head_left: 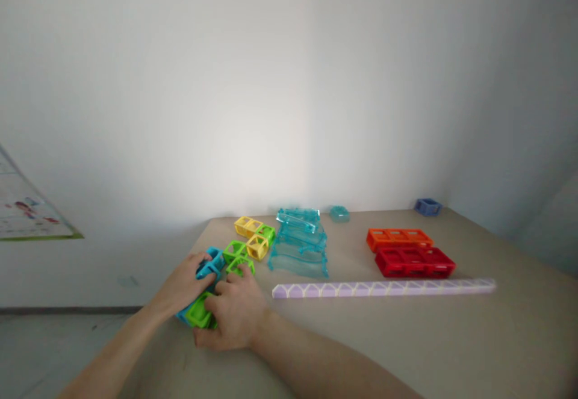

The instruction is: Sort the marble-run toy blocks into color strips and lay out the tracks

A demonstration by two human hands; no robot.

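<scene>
Fingers of my left hand (187, 280) are curled over a blue open-frame block (217, 259) at the table's left edge. Close beside it, my right hand (239, 310) has its thumb and fingers bent around a green open-frame block (199, 310). Its upper fingers touch other green frame blocks (235, 251) just beyond. More blue shows under the near green block, partly hidden by both hands. Yellow frame blocks (258, 247) lie farther back, next to the green ones.
Teal translucent pieces (298, 242) lie at the middle back, with a small teal piece (339, 213) behind. A purple patterned strip (383, 289) runs across the table. Orange (400, 238) and red (415, 262) frame blocks sit right; a blue-violet block (428, 207) is near the wall.
</scene>
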